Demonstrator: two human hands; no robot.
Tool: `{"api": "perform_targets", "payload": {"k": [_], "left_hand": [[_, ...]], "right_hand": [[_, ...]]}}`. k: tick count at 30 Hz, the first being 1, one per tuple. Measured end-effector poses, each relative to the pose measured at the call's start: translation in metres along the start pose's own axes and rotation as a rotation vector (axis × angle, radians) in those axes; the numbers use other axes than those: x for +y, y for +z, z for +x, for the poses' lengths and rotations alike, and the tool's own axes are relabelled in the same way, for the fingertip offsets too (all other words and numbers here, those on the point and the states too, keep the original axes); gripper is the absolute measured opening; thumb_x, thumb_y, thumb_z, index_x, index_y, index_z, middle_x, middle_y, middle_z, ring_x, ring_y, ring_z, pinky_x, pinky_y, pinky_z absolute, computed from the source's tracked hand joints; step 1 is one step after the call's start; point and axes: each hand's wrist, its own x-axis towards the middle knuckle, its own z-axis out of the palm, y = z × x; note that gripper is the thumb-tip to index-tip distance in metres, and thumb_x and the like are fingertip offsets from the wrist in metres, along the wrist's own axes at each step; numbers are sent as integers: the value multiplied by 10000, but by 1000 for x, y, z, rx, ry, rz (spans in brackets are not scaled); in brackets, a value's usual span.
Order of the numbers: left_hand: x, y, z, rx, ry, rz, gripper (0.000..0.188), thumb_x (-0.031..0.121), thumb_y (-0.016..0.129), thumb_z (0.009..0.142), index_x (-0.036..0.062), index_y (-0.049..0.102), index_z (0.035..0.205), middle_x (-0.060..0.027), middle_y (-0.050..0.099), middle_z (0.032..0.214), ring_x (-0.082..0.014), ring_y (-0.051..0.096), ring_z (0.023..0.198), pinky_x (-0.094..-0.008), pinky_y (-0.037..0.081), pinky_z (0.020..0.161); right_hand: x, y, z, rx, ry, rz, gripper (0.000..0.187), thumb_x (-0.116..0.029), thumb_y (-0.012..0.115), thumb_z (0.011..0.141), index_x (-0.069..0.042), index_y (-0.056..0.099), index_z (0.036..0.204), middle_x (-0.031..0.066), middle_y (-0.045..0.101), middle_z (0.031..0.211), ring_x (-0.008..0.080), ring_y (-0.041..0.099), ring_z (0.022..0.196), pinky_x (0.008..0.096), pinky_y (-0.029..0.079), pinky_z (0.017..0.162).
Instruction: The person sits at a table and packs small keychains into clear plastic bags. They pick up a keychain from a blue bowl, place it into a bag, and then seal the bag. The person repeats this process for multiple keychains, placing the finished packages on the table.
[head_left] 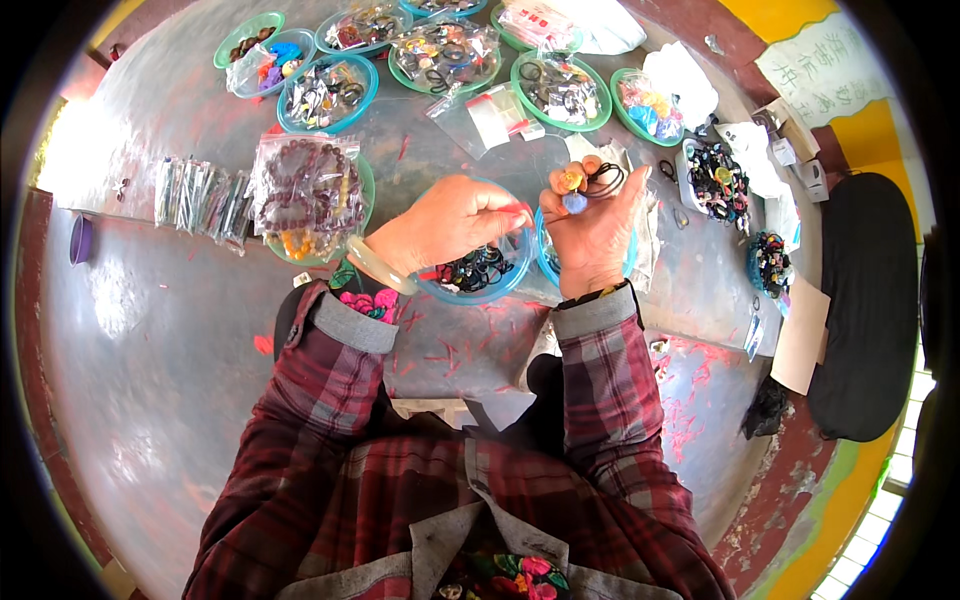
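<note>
My right hand [592, 235] is turned palm up, its fingers curled round black elastic hair ties [606, 181] with an orange ornament and a pale blue one. Close by on the left, my left hand [440, 228] has thumb and fingertips pinched on a small red piece [516, 211], too small to make out fully. Below that hand stands a blue basket [478, 299] holding a heap of black hair ties [470, 270]. A second blue basket [631, 262] is mostly hidden behind my right hand.
Green and blue baskets [372, 98] of bagged trinkets line the far side. Left are a bag of dark beads [305, 185] and bundled slim packets [200, 197]. Right are a white basket of hair ties [688, 185], a small blue basket [768, 284], cardboard [802, 335] and a black padded shape [862, 310].
</note>
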Motion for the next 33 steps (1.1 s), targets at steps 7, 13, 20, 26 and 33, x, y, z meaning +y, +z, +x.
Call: {"api": "perform_targets", "payload": {"k": [7, 13, 20, 26, 33], "left_hand": [[0, 1, 2, -16, -10, -106, 226, 182, 534, 883, -24, 625, 905, -23, 612, 763, -69, 509, 670, -234, 430, 615], [-11, -4, 4, 73, -136, 31, 244, 197, 548, 872, -31, 624, 908, -43, 618, 738, -83, 546, 620, -245, 446, 575], [-22, -9, 0, 202, -189, 153, 270, 226, 556, 855, -37, 614, 833, -77, 606, 668, -123, 565, 565, -273, 440, 544], [-21, -4, 2, 318, -138, 354, 285, 244, 568, 809, -33, 593, 746, -188, 543, 606, -262, 556, 544, -361, 408, 519], [-27, 1, 4, 351, -131, 414, 264, 233, 549, 797, -21, 600, 750, -227, 522, 634, -359, 533, 576, -393, 398, 520]], "right_hand": [[-10, -1, -4, -61, -63, -222, 98, -105, 580, 803, -80, 527, 881, 48, 558, 843, 179, 520, 791, 284, 404, 623], [-8, -4, -1, -27, 27, -472, 139, 7, 539, 827, -49, 557, 953, 77, 601, 945, 170, 578, 866, 279, 465, 711], [-11, -3, 1, -33, 64, -579, 188, 60, 586, 784, 18, 581, 967, 101, 626, 916, 175, 610, 847, 264, 506, 761], [-5, 11, -6, -11, -132, -858, 250, 78, 646, 726, 6, 615, 963, 71, 644, 883, 111, 601, 767, 223, 494, 693], [14, 13, -11, -208, -387, -1555, 241, 35, 645, 684, -36, 620, 913, 53, 639, 855, 182, 594, 772, 276, 464, 698]]}}
